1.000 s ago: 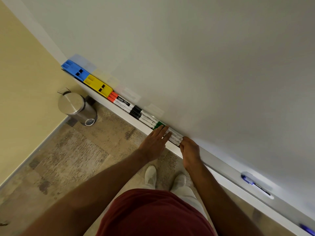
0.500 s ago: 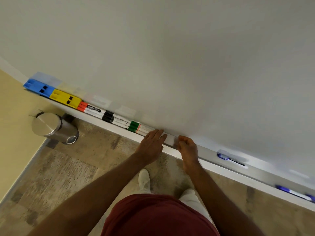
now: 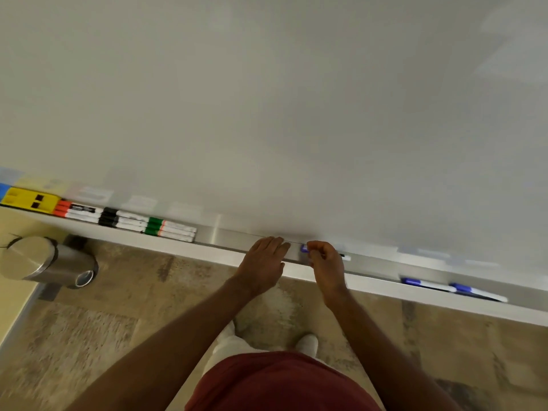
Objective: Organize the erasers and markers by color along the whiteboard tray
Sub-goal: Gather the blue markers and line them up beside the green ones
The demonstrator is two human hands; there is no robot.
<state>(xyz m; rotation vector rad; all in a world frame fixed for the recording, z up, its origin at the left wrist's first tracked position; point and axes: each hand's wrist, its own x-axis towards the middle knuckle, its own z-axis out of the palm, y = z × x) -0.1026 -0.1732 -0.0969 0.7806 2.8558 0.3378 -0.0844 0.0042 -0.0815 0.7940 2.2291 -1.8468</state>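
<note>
A long silver whiteboard tray (image 3: pixel 237 237) runs left to right. At its left lie a blue eraser (image 3: pixel 3 189), a yellow eraser (image 3: pixel 28 199), then red markers (image 3: pixel 75 211), black markers (image 3: pixel 121 221) and green markers (image 3: pixel 170 229) in a row. My right hand (image 3: pixel 324 262) curls its fingers around a blue-capped marker (image 3: pixel 304 248) lying on the tray, mostly hidden by the hand. My left hand (image 3: pixel 264 262) rests flat and open on the tray's front edge just left of it. Two more blue markers (image 3: pixel 453 289) lie farther right.
The whiteboard (image 3: pixel 267 114) fills the upper view. A steel pedal bin (image 3: pixel 44 262) stands on the patterned floor below the tray's left end, by a yellow wall (image 3: pixel 12 295). My white shoes (image 3: pixel 307 344) are just under the tray.
Both hands have moved right along the tray, away from the green markers. My right hand has reached the nearest blue marker and closed around it.
</note>
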